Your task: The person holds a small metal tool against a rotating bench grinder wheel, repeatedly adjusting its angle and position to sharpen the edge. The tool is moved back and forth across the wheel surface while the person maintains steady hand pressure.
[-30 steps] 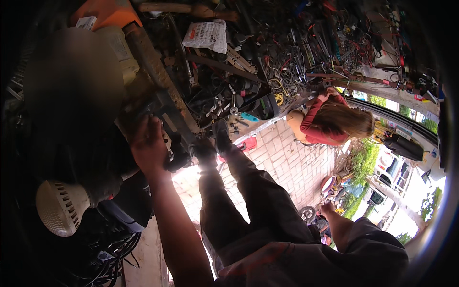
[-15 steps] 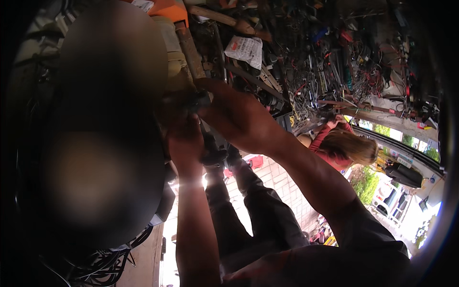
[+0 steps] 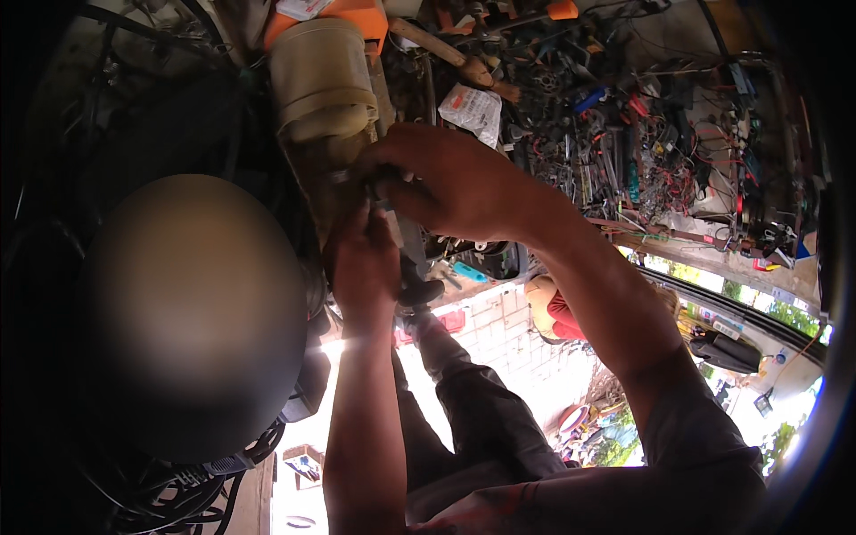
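Observation:
My left hand (image 3: 364, 263) is closed, with its fingertips raised near a small dark metal-looking part (image 3: 379, 183). Bent over the same part from the right, my right hand (image 3: 446, 178) pinches at it with thumb and fingers. Shadow and the fingers hide most of that part, so its kind is unclear. Right beside my left wrist is a dark piece with a rounded end (image 3: 421, 292). Beyond both hands stands a dirty cream plastic bucket (image 3: 321, 76), in front of an orange case (image 3: 379, 22).
A large blurred round shape (image 3: 192, 312) blocks much of the left side. Tools and wires (image 3: 624, 160) crowd the bench at right, near a white plastic bag (image 3: 473, 111) and a wooden-handled tool (image 3: 432, 40). Black cables (image 3: 178, 499) lie lower left. A person in red (image 3: 563, 316) is partly behind my arm.
The view has shifted, uncovering the bucket as the blurred round shape sits lower. My hands stay close together at the small part. The person in red is now mostly hidden by my right arm.

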A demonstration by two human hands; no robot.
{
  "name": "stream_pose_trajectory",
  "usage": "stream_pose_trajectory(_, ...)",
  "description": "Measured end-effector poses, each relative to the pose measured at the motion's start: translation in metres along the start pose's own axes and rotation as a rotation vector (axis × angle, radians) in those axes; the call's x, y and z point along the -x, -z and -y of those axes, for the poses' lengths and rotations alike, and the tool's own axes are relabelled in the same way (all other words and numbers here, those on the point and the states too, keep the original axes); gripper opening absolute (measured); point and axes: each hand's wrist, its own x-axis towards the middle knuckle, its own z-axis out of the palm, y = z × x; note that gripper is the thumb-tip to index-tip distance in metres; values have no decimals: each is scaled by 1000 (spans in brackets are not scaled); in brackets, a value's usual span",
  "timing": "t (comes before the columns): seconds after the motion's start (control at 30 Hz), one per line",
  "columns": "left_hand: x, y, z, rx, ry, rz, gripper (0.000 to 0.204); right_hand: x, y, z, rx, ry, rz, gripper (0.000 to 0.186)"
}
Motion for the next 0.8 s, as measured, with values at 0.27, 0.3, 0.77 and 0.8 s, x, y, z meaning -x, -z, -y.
stream_pose_trajectory(0.27,-1,-4,0,88,113,-17,24,-3,7,-1,15,-12,79,22)
stream_pose_trajectory(0.3,-1,-5,3,88,94,-34,24,-4,9,2,9,-35,98,21)
stream_pose_trajectory(0.77,2,-3,9,159,46,-33,26,-8,11,-4,-98,-93,155,27)
stream_pose_trajectory(0.8,3,-5,9,175,62,-30,26,-7,11,-4,-105,-99,158,27)
